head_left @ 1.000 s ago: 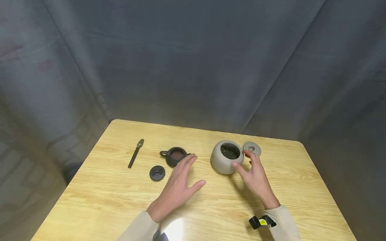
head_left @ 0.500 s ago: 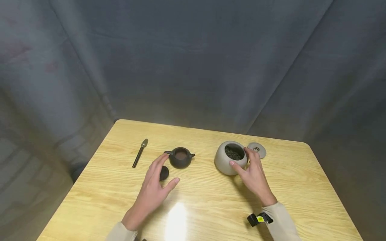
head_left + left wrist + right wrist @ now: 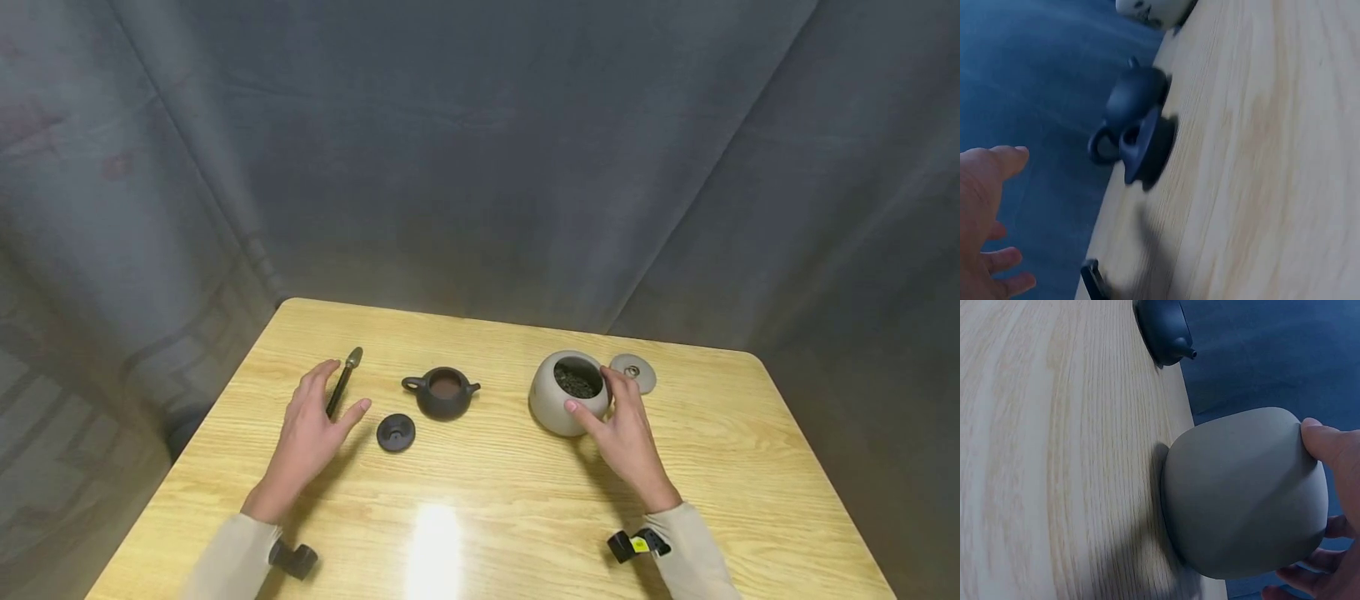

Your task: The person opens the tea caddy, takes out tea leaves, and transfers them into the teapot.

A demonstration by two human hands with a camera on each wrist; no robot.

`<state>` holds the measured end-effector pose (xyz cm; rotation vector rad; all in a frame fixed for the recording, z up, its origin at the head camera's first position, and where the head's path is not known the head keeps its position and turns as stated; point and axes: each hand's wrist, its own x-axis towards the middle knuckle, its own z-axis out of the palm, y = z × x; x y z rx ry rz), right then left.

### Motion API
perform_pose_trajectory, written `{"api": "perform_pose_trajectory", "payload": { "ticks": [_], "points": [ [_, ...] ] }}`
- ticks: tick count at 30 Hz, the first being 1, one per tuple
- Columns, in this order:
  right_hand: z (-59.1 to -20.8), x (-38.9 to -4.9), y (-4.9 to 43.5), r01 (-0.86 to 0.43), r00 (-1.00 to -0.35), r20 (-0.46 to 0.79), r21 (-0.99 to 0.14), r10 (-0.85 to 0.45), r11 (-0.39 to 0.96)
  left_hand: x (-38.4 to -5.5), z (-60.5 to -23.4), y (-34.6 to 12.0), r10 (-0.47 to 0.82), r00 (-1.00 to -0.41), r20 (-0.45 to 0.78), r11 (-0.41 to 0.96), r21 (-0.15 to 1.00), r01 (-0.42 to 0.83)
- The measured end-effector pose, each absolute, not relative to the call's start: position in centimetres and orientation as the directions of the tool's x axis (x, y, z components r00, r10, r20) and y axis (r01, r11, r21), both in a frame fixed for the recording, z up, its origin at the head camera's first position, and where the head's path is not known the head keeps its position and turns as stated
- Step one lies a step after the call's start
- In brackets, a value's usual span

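Observation:
My right hand (image 3: pixel 626 437) grips a round grey jar (image 3: pixel 551 408), thumb on its near side and fingers at the right of its mouth. Dark dry leaves, like tea, lie inside. The right wrist view shows the thumb against the upper wall of the jar (image 3: pixel 1241 494). On the left, my left hand (image 3: pixel 311 429) hovers with fingers and thumb spread around a small spoon (image 3: pixel 341 387), which has a black handle and a metal tip. In the left wrist view nothing lies between the fingers of the left hand (image 3: pixel 985 212).
A dark clay teapot (image 3: pixel 445 404), uncovered, stands mid-table, its spout to the right. Its round lid (image 3: pixel 396 433) lies in front of it. Behind the right hand rests the grey jar lid (image 3: pixel 643 375). A grey curtain (image 3: pixel 480 167) hangs behind the wooden table (image 3: pixel 510 500).
My left hand has moved left, from in front of the teapot past its lid to the spoon. My right hand has stayed at the jar, its thumb now against the wall.

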<state>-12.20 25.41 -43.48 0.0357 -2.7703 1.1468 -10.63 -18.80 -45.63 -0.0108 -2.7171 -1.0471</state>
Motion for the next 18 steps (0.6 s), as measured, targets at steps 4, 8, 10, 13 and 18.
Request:
{"api": "perform_pose_trajectory", "payload": {
  "ticks": [4, 8, 10, 13, 18],
  "points": [
    [-43.6, -12.2, 25.4, -0.078, -0.988, 0.147, -0.696, 0.036, 0.714, -11.4, -45.8, -20.0, -0.11, -0.975, 0.191, 0.777, 0.628, 0.035],
    [-43.7, -12.3, 25.5, -0.077, -0.988, 0.148, -0.696, 0.037, 0.714, -12.1, -46.4, -20.6, -0.156, -0.97, 0.185, 0.81, 0.585, -0.019],
    [-43.7, -12.3, 25.5, -0.077, -0.988, 0.15, -0.695, 0.039, 0.715, -12.4, -46.8, -20.9, -0.175, -0.967, 0.188, 0.82, 0.572, -0.038],
    [-43.8, -12.2, 25.5, -0.075, -0.988, 0.15, -0.696, 0.043, 0.714, -12.9, -47.3, -21.1, -0.193, -0.965, 0.178, 0.825, 0.562, -0.061],
    [-43.8, -12.3, 25.4, -0.074, -0.987, 0.154, -0.695, 0.047, 0.715, -13.4, -47.7, -21.2, -0.198, -0.972, 0.125, 0.835, 0.541, -0.101]
  ]
}}
